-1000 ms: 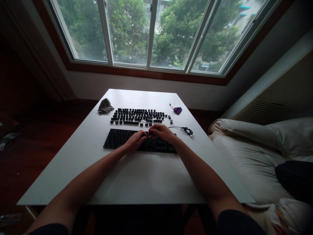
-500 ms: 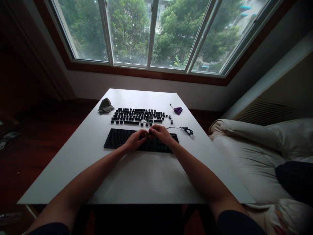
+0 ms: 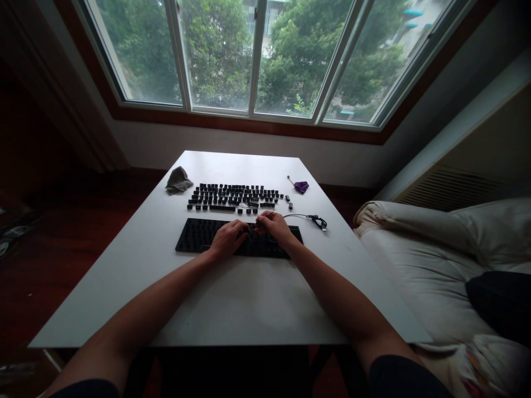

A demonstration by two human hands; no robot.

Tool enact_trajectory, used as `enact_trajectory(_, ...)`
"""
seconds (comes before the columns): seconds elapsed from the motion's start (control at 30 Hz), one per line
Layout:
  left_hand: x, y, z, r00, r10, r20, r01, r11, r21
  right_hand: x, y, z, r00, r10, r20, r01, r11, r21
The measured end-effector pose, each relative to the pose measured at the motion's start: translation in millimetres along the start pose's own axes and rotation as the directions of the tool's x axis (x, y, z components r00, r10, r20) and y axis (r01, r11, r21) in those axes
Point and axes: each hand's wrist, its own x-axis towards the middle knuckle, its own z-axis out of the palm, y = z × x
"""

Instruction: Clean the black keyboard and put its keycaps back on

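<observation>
A black keyboard (image 3: 194, 235) lies across the middle of the white table, its key area dark, with both hands over it. My left hand (image 3: 228, 239) rests over its centre, fingers curled together at the tips; whatever they hold is too dark to make out. Just to the right, my right hand (image 3: 274, 226) is closed in a pinch above the keys. A thin dark line shows by its fingers, but I cannot tell what it is. Beyond the keyboard, loose black keycaps (image 3: 232, 193) stand in rows, with a long spacebar keycap (image 3: 223, 208) in the front row.
A grey cloth (image 3: 178, 181) lies at the far left of the table (image 3: 207, 309). On the far right are a purple cloth (image 3: 301, 187) with a thin stick beside it and a bundled black cable (image 3: 318, 222). A pale sofa (image 3: 402, 260) stands right of the table.
My hands have drawn slightly apart: the left fingertips have moved a little left, away from the right ones. The keyboard and keycaps stay where they were.
</observation>
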Motion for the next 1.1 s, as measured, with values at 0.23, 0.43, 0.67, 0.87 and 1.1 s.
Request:
enact_trajectory(0.23,1.6,-5.2,1.3,0.993,-0.083,-0.079,0.064,0.974,-0.217,-0.3,0.1,1.0,0.998,0.057,-0.024,-0.055,0.994,0.095)
enact_trajectory(0.43,2.3,-9.5,1.9,0.966,-0.187,-0.177,0.131,0.948,-0.289,2.1,6.8,-0.6,0.989,-0.088,-0.119,0.08,0.994,-0.069)
enact_trajectory(0.67,3.5,-9.1,1.8,0.981,-0.116,-0.154,0.066,0.953,-0.296,-11.7,3.7,1.0,0.921,-0.383,0.064,0.355,0.763,-0.54)
enact_trajectory(0.87,4.0,-9.8,2.6,0.962,-0.24,-0.13,0.175,0.907,-0.383,-19.8,0.6,4.5,0.892,-0.351,0.285,0.44,0.531,-0.724)
enact_trajectory(1.1,4.6,-12.7,3.7,0.968,-0.207,-0.142,0.15,0.931,-0.334,-17.6,9.5,5.7,0.898,-0.311,0.311,0.434,0.506,-0.746)
